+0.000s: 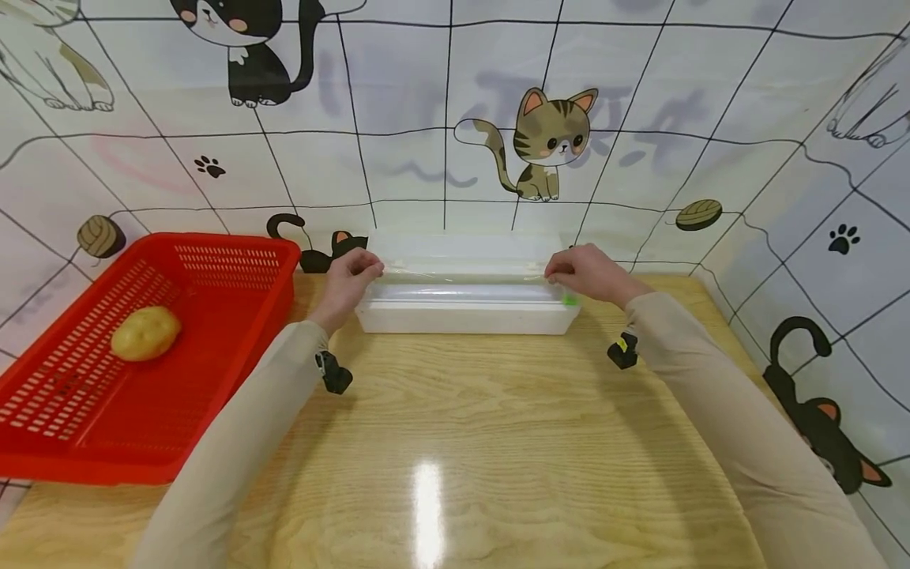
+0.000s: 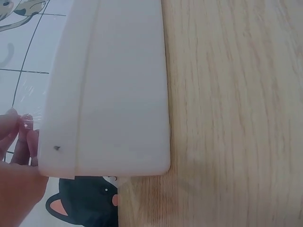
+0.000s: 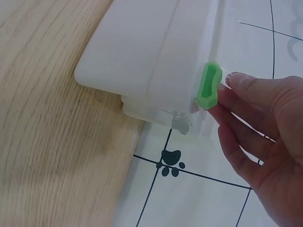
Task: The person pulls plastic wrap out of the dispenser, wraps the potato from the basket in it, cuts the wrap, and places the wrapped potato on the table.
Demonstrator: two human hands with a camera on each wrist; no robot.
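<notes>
A long white cling film dispenser (image 1: 468, 319) lies crosswise at the back of the table, its pale lid (image 1: 465, 243) raised at the rear. Clear cling film (image 1: 465, 276) stretches between the two hands above the box. At the left end, my left hand (image 1: 347, 286) pinches one corner of the film between thumb and fingers. My right hand (image 1: 592, 273) pinches the other corner at the right end. Close to those right fingertips, the right wrist view shows a green slide cutter (image 3: 209, 87) on the dispenser's edge. The left wrist view shows the dispenser's smooth white side (image 2: 118, 94).
To the left stands a red plastic basket (image 1: 242, 348) with slotted walls, holding one potato (image 1: 145, 333). The wooden table (image 1: 498, 442) extends in front of the dispenser. A cat-patterned wall covering (image 1: 398, 95) rises right behind it and along the right side.
</notes>
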